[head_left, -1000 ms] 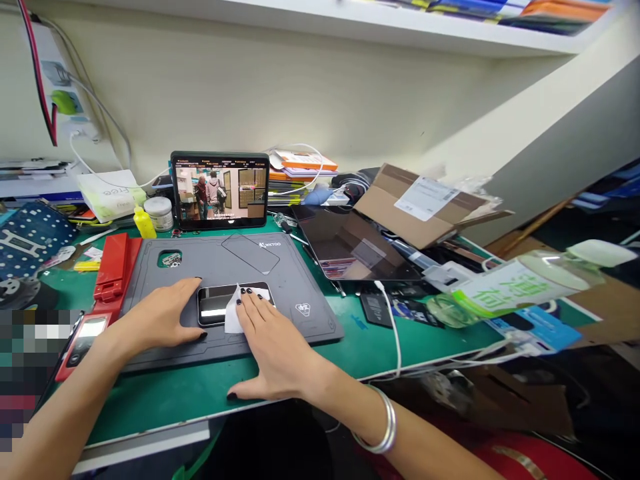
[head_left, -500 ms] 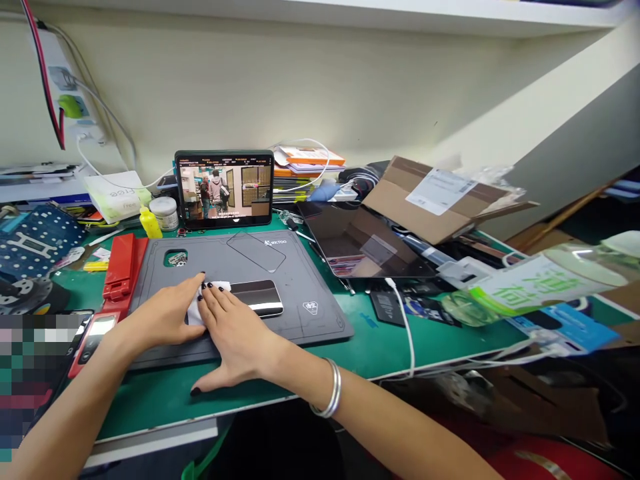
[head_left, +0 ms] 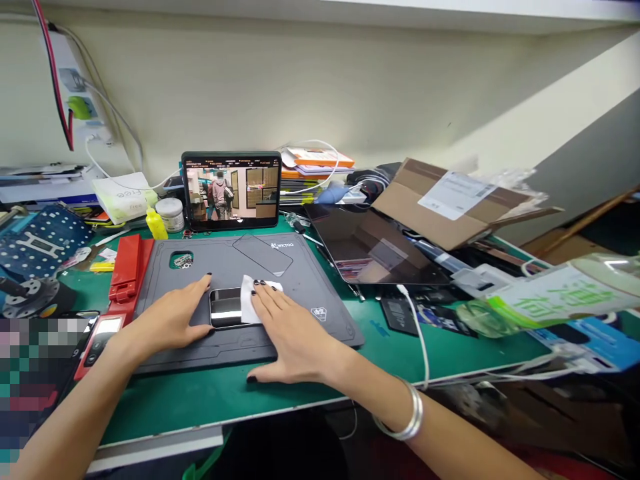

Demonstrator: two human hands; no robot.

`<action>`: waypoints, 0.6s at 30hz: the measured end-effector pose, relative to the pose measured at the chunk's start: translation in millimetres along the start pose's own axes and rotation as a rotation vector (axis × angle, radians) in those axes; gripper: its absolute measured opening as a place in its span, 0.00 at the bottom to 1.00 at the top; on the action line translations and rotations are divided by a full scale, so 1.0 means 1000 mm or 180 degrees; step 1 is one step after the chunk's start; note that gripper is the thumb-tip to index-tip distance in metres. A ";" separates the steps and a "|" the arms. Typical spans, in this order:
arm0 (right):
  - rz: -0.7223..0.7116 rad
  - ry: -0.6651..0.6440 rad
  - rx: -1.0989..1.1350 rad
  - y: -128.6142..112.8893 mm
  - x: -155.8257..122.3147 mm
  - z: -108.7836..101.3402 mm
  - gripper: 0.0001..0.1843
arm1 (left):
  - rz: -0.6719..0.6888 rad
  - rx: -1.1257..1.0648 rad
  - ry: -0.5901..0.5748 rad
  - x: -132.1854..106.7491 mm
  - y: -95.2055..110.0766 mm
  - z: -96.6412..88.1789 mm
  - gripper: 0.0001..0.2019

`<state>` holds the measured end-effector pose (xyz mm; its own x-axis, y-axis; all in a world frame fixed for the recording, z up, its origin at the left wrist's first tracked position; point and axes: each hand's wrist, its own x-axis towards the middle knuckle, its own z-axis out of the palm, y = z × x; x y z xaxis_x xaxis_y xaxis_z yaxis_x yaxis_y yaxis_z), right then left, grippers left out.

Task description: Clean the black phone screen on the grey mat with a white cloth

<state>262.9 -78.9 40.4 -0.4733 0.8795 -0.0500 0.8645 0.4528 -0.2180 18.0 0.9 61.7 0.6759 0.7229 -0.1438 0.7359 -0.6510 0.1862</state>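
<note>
My right hand point(head_left: 295, 340) lies open and flat, fingers spread, with the fingertips point(head_left: 263, 293) pressing a white wipe point(head_left: 253, 300) down onto the right end of a smartphone point(head_left: 225, 308). I'm not pinching anything. My left hand point(head_left: 167, 320) is open too, its fingers resting on the mat just beside the phone's left end. The phone lies flat, screen up, between my hands, on a grey repair mat point(head_left: 310, 280) near the mat's centre. A glass screen protector point(head_left: 263, 255) lies on the mat above it. A silver bangle point(head_left: 407, 413) circles my right wrist. Left of the mat stands a red phone stand point(head_left: 127, 270). Beyond the mat, a tablet point(head_left: 231, 190) shows a video, and a yellow bottle point(head_left: 157, 224) stands to its left.
</note>
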 end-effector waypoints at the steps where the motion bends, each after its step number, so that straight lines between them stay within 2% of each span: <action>1: 0.0046 -0.0037 -0.0005 0.002 -0.004 -0.001 0.69 | 0.0022 0.0011 0.0013 0.000 0.000 0.000 0.41; 6: 0.0132 -0.0148 -0.0149 -0.005 -0.016 0.000 0.70 | 0.0004 0.0058 -0.0004 0.000 0.005 -0.002 0.40; 9: -0.0020 -0.0192 -0.0241 -0.016 -0.014 0.005 0.71 | -0.0062 0.0052 -0.0051 0.001 0.007 -0.003 0.40; 15: -0.0648 0.0109 -0.0183 -0.040 0.013 0.013 0.70 | 0.0023 0.0021 0.0053 0.002 0.005 -0.002 0.39; 18: -0.0854 0.0239 -0.0152 -0.048 0.029 0.012 0.70 | 0.0043 0.0025 -0.0014 0.000 0.005 -0.003 0.40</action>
<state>206.0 -77.0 37.3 -0.6740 0.7348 0.0761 0.7178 0.6758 -0.1675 21.5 -1.2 65.5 0.6858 0.7131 -0.1456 0.7271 -0.6624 0.1805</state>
